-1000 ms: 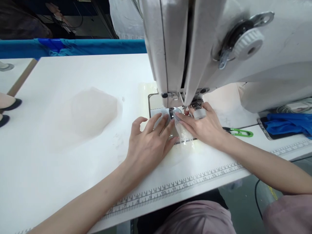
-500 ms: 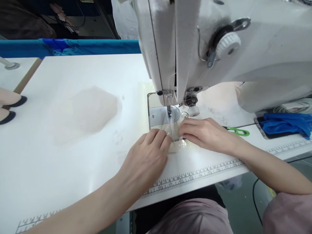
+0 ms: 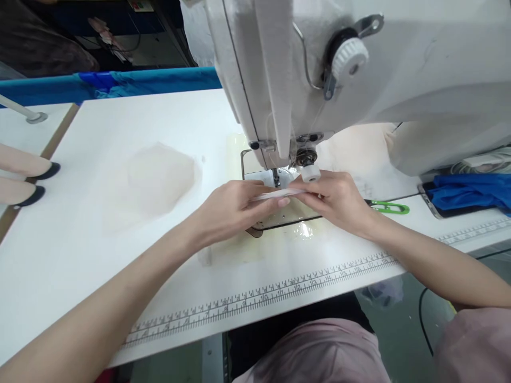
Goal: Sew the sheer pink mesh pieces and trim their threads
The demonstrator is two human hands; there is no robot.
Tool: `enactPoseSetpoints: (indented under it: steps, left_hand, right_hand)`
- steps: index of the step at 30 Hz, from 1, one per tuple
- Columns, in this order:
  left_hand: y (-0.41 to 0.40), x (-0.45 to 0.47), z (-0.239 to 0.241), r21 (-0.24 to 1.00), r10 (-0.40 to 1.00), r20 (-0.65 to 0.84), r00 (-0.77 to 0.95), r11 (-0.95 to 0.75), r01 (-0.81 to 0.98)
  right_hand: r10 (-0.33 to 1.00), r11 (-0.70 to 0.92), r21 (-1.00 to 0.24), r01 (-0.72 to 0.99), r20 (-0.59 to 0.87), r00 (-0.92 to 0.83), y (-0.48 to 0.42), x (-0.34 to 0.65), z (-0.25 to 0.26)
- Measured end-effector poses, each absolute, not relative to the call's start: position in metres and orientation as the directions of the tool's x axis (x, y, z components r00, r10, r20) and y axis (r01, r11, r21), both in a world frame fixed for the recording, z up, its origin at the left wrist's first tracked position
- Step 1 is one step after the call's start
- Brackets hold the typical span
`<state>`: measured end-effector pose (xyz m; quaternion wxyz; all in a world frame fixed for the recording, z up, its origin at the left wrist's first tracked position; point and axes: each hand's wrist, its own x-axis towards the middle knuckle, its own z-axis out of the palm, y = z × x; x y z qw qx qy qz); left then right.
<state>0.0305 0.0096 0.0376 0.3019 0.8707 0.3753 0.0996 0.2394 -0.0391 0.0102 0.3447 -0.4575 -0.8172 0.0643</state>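
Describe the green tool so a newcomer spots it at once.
Start at the big sewing machine on the white table. On the tabletop, look between the person's right hand and the crumpled blue cloth. The green tool lies there, a slim loop with a dark end, its bright green unlike anything beside it.

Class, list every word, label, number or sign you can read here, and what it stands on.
"10", "11", "12", "13", "14": ruler strip along the table's near edge.
Other ruler figures: too small or blurred.
Background label: unreadable.
Sewing machine: no readable lettering.
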Motion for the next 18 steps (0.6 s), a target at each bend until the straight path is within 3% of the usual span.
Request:
enactPoseSetpoints:
  steps: [7,10,12,14,18]
  left_hand:
    - [0.019,0.024,0.036,0.682,0.641,-0.032,0.767,-0.546,0.486]
    - [0.007,0.021,0.031,0.629,0.609,0.029,0.793,-0.628,0.459]
    - [-0.004,0.019,0.024,0.488,0.573,0.141,0.807,-0.75,0.447]
    - [-0.016,0.018,0.016,0.258,0.495,0.279,0.823,-0.864,0.433]
    - [-0.037,0.019,0.005,-0.136,0.298,0.43,0.852,-0.912,0.388]
  right_hand:
    - [0.834,0.524,-0.43,0.735,0.435,-0.34,-0.039,0.237,0.01]
    - [0.816,0.564,-0.399,0.723,0.405,-0.413,-0.043,0.238,0.011]
    - [0.765,0.626,-0.313,0.715,0.423,-0.485,-0.046,0.239,0.011]
    - [0.682,0.696,-0.177,0.696,0.466,-0.563,-0.047,0.24,0.01]
    - [0.578,0.768,-0.038,0.639,0.471,-0.667,-0.05,0.241,0.009]
